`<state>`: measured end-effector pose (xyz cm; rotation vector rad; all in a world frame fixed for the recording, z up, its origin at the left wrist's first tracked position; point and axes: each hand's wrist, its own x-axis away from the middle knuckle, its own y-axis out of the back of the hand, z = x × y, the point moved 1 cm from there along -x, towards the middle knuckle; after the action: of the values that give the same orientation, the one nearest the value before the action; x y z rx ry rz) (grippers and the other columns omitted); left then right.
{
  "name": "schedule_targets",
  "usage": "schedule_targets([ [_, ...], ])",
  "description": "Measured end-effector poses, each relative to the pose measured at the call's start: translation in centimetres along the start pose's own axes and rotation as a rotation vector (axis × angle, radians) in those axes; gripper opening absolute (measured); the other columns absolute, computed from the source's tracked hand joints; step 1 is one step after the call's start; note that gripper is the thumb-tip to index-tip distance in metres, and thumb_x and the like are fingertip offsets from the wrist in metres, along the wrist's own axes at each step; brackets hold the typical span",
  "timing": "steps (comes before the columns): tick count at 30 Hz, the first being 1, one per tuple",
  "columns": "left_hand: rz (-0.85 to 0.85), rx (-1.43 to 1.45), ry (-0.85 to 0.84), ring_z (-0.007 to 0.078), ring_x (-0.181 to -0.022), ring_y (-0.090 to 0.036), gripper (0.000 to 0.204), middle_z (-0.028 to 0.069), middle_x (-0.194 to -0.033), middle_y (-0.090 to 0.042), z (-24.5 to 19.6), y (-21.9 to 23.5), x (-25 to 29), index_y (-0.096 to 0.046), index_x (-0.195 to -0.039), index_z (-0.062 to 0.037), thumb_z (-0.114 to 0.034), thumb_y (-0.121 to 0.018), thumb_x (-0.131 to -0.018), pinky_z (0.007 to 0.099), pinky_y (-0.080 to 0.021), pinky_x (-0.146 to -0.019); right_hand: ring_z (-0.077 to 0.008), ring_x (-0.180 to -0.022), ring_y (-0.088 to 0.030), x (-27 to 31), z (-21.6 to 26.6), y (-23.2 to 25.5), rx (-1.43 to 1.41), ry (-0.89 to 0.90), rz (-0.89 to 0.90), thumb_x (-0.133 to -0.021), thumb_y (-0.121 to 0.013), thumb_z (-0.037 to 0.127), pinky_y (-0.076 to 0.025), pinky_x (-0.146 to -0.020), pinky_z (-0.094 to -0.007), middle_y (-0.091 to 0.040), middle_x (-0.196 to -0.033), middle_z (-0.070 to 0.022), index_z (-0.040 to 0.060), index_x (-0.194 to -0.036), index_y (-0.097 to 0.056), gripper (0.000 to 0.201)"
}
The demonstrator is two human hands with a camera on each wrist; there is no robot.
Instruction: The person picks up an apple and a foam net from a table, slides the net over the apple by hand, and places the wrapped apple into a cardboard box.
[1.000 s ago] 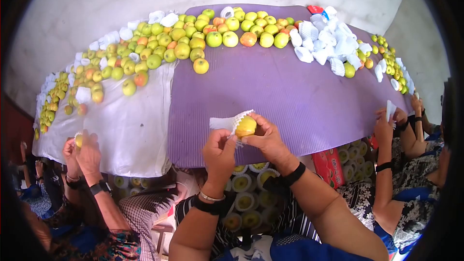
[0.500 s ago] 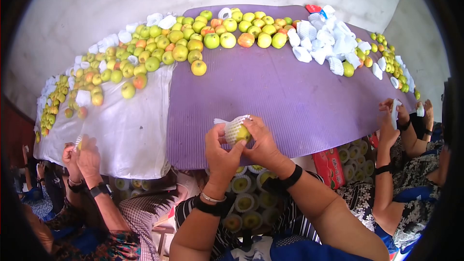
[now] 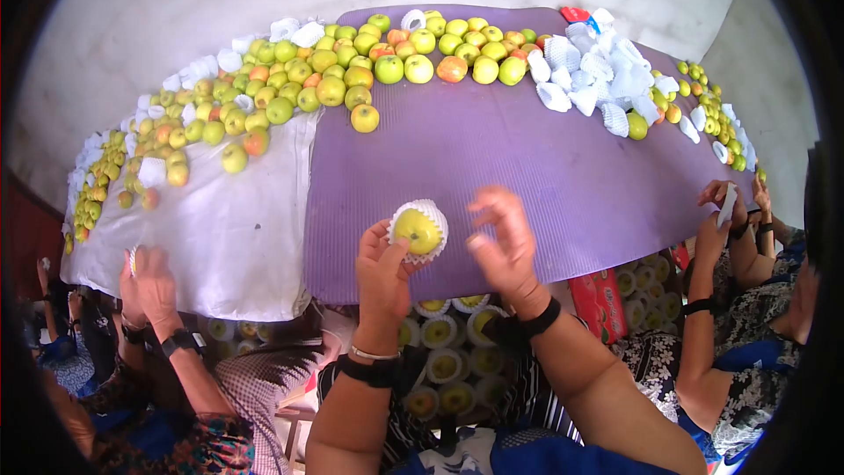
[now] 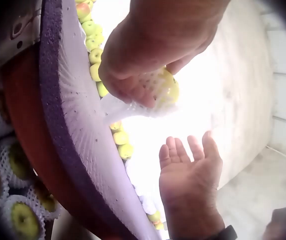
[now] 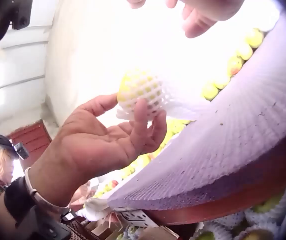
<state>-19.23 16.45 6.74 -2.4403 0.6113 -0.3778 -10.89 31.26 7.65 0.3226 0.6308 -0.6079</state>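
Yellow-green apple (image 3: 417, 230) in white foam net sleeve (image 3: 432, 214) now sits fully wrapped in your left hand (image 3: 384, 271), fingers curled round it above the purple bench (image 3: 527, 167); your right hand (image 3: 503, 246) has let go, fingers relaxed.

left hand (image 3: 383, 268) raised, palm up, fingers curled in a cupping grip, black band at the wrist. right hand (image 3: 504, 242) just to its right, fingers spread and relaxed, holding nothing, forearm angled in from near right.
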Motion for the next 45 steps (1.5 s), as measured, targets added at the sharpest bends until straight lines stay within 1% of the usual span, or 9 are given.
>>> schedule_targets([
  [8,0.043,0.010,-0.027,0.0233,-0.099,-0.057,0.033,0.0139,-0.113,-0.051,0.4,-0.4,0.3,-0.038,-0.117,-0.0032,0.001,-0.046,-0.085,0.0371,-0.053,-0.080,-0.0124,-0.078,-0.053,2.0,-1.1,-3.3,-0.031,-0.286,-0.014,-0.074,-0.064,-0.002,-0.046,-0.064,-0.0236,-0.051,-0.095,-0.0072,0.0041,-0.104,-0.056,0.032],
  [23,0.120,-0.009,-0.245,0.0190,-0.100,-0.052,0.044,0.0119,-0.112,-0.047,1.0,-0.4,0.8,-0.031,-0.120,-0.0045,0.001,-0.054,-0.083,0.0328,-0.049,-0.081,-0.0179,-0.066,-0.053,1.2,2.2,-4.3,0.227,0.095,0.026,-0.070,-0.063,-0.007,-0.046,-0.058,-0.0260,-0.053,-0.088,-0.0105,0.0028,-0.098,-0.056,0.030],
  [29,-0.011,0.196,0.023,0.0226,-0.096,-0.055,0.042,0.0119,-0.110,-0.050,-0.1,0.5,0.4,-0.032,-0.119,-0.0058,-0.004,-0.055,-0.084,0.0405,-0.051,-0.078,-0.0206,-0.082,-0.050,-0.4,9.3,-1.5,-0.638,-0.333,0.498,-0.076,-0.058,0.003,-0.040,-0.074,-0.0298,-0.053,-0.092,-0.0113,-0.0009,-0.087,-0.058,0.012],
  [32,-0.039,0.174,0.048,0.0236,-0.096,-0.056,0.040,0.0114,-0.109,-0.051,-0.5,0.5,0.4,-0.033,-0.117,-0.0059,-0.006,-0.055,-0.084,0.0423,-0.051,-0.076,-0.0323,-0.090,-0.054,-2.2,13.2,-2.1,-1.387,-0.085,0.585,-0.081,-0.059,0.024,-0.042,-0.081,-0.0429,-0.054,-0.093,-0.0213,0.0037,-0.059,-0.053,0.030],
  [35,-0.039,0.184,0.069,0.0231,-0.096,-0.056,0.039,0.0111,-0.109,-0.051,-0.8,0.5,0.2,-0.033,-0.116,-0.0058,-0.006,-0.055,-0.084,0.0422,-0.051,-0.076,-0.0313,-0.060,-0.055,-1.0,17.5,-1.4,-1.369,-0.136,0.428,-0.078,-0.068,0.016,-0.046,-0.055,-0.0382,-0.056,-0.083,-0.0157,0.0025,-0.081,-0.057,0.018],
  [37,-0.037,0.178,0.065,0.0229,-0.095,-0.056,0.040,0.0112,-0.109,-0.050,-0.7,0.7,0.1,-0.033,-0.117,-0.0059,-0.006,-0.055,-0.084,0.0413,-0.052,-0.076,-0.0333,-0.095,-0.056,-1.3,20.3,-1.8,-1.296,-0.354,0.366,-0.088,-0.052,0.012,-0.050,-0.084,-0.0324,-0.063,-0.086,-0.0274,0.0107,-0.045,-0.040,0.044],
  [39,-0.045,0.128,0.077,0.0257,-0.099,-0.055,0.035,0.0100,-0.113,-0.052,-0.4,0.9,0.0,-0.038,-0.116,-0.0089,-0.009,-0.052,-0.084,0.0468,-0.049,-0.079,-0.0262,-0.066,-0.060,-1.3,25.2,-2.8,-1.158,-0.601,0.035,-0.084,-0.053,0.005,-0.054,-0.063,-0.0293,-0.064,-0.070,-0.0237,0.0107,-0.044,-0.038,0.044],
  [41,-0.048,0.121,0.070,0.0256,-0.099,-0.055,0.035,0.0098,-0.113,-0.052,-0.4,0.9,0.1,-0.038,-0.116,-0.0094,-0.009,-0.053,-0.084,0.0461,-0.049,-0.079,-0.0169,-0.037,-0.047,-0.7,27.1,-2.2,-0.147,-0.997,-0.116,-0.078,-0.056,-0.003,-0.049,-0.042,-0.0227,-0.056,-0.050,-0.0127,0.0090,-0.043,-0.036,0.043],
  [45,-0.038,0.113,0.078,0.0255,-0.098,-0.056,0.035,0.0096,-0.112,-0.052,-0.4,0.8,0.1,-0.039,-0.115,-0.0096,-0.009,-0.053,-0.083,0.0455,-0.050,-0.078,-0.0124,-0.028,-0.036,-2.0,26.1,-3.2,-0.132,-0.730,-0.007,-0.075,-0.056,-0.009,-0.040,-0.032,-0.0174,-0.045,-0.041,-0.0045,0.0079,-0.043,-0.035,0.042],
])
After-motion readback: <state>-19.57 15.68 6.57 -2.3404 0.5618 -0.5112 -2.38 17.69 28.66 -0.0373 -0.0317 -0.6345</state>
